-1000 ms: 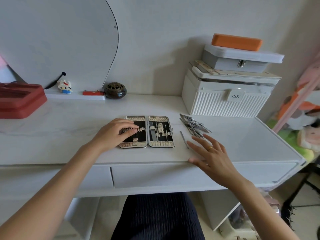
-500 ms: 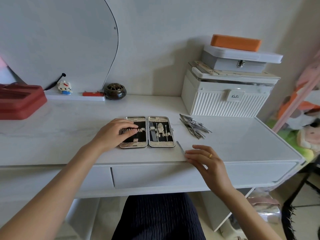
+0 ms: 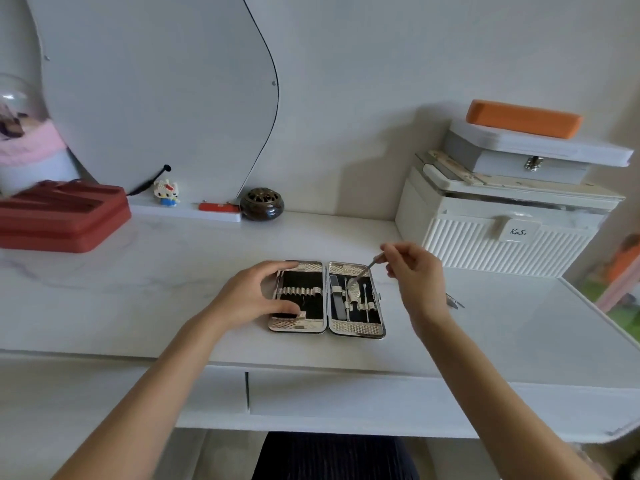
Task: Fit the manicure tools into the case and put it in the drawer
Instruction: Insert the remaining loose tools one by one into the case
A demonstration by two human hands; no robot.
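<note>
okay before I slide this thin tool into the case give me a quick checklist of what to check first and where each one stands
1. Case lies open and flat on the desk: ok.
2. Left hand steadies the left half of the case: ok.
3. Right hand pinches the thin tool with its tip angled down over the right half: ok.
4. A free loop for this tool in the right half: cannot tell, several tools already sit there and the loops are too small to read.
5. Loops in the left half: they look empty, ok.
6. Remaining tools within reach: cannot tell, only a bit shows past the right wrist.
</note>
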